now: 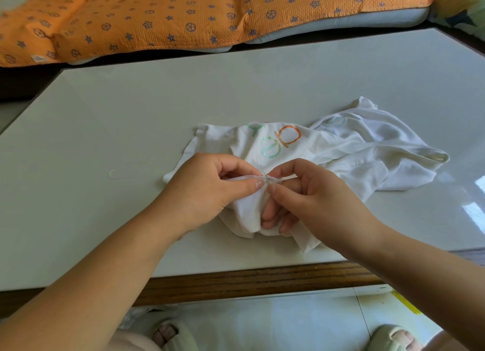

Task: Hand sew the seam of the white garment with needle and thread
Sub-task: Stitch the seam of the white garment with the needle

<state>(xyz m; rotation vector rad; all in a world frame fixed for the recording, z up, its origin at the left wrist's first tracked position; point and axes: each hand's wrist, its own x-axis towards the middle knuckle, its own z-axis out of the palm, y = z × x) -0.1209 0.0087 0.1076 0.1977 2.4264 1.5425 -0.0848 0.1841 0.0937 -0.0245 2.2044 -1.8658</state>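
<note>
A crumpled white garment with green and orange printed letters lies on the white table. My left hand pinches a folded seam of the cloth between thumb and fingers. My right hand pinches the thin metal needle where it passes through that seam; the needle's tip points up and away from me. A loop of pale thread lies on the table left of the garment.
The table's wooden front edge runs below my forearms. An orange patterned quilt on a cushion lies beyond the far edge. My feet in slippers show on the tiled floor.
</note>
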